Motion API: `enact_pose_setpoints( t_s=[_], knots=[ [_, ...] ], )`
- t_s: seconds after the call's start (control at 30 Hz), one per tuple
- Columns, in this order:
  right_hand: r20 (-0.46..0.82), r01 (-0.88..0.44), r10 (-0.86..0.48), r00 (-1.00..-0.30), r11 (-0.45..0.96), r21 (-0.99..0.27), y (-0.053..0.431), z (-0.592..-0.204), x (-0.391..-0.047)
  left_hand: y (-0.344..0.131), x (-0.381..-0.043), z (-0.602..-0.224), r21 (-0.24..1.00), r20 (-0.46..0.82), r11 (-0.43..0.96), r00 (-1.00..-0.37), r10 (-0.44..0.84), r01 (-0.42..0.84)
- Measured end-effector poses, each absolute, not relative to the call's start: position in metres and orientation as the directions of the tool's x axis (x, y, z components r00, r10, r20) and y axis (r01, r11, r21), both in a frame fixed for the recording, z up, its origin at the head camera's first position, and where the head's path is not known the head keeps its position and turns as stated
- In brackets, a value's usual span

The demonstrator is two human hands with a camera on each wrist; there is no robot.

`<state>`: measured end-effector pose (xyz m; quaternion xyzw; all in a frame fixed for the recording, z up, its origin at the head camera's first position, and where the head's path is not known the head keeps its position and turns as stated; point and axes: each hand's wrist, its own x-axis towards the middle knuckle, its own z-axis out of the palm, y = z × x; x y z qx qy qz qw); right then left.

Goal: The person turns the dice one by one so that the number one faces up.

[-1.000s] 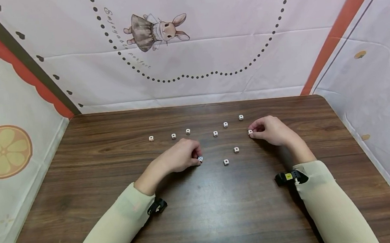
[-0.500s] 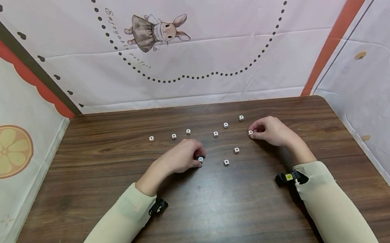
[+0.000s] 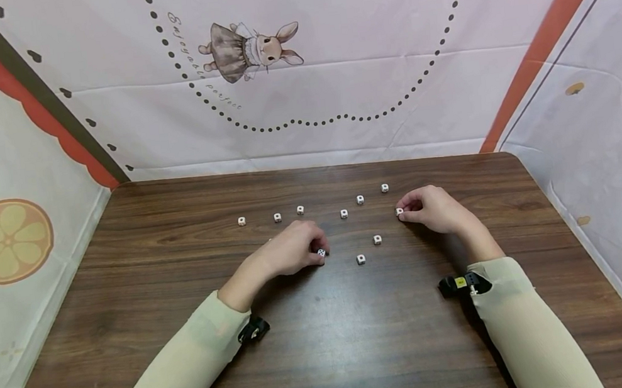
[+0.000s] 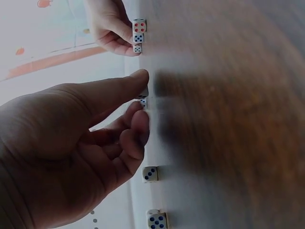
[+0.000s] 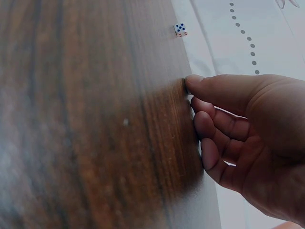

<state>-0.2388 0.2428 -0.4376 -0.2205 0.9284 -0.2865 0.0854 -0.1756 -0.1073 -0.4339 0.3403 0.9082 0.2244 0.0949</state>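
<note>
My left hand is over the middle of the table, pinching a small white die between thumb and fingers. That die sits slightly turned, pips facing up; in the left wrist view the thumb covers most of it. Further right, my right hand pinches another die, its single red pip upward. The right thumb and fingertips hide nearly all of this die in the right wrist view. Between the hands are two dice, one nearer and one a little farther.
Several more dice showing one pip form a loose row behind the hands, from a left die through a middle die to a far right die. The brown wooden table meets a printed cloth backdrop at its back and sides.
The die in my left hand has rotated a little between the fingers, and that hand has edged slightly right. My right hand and the other dice have stayed put.
</note>
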Motion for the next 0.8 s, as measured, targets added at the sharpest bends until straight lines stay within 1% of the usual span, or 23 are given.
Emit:
enact_pose_setpoints(
  t_s=[0.1, 0.27, 0.5, 0.8],
  knots=[
    [-0.034, -0.358, -0.457, -0.889, 0.739, -0.571, 0.2429, -0.4374, -0.2384, -0.1075, -0.1760, -0.4338, 0.477, -0.002, 0.659, -0.749, 0.663, 0.582],
    [-0.036, -0.358, -0.458, -0.888, 0.738, -0.572, 0.2427, -0.4369, -0.2386, -0.1077, -0.1762, -0.4332, 0.508, -0.023, 0.665, -0.763, 0.646, 0.548],
    [-0.042, -0.350, -0.453, -0.890, 0.740, -0.574, 0.2421, -0.4362, -0.2386, -0.1077, -0.1756, -0.4319, 0.511, -0.033, 0.679, -0.778, 0.628, 0.527],
    [-0.043, -0.349, -0.452, -0.891, 0.742, -0.573, 0.2420, -0.4361, -0.2383, -0.1081, -0.1764, -0.4330, 0.518, -0.045, 0.679, -0.776, 0.629, 0.520]
  ],
)
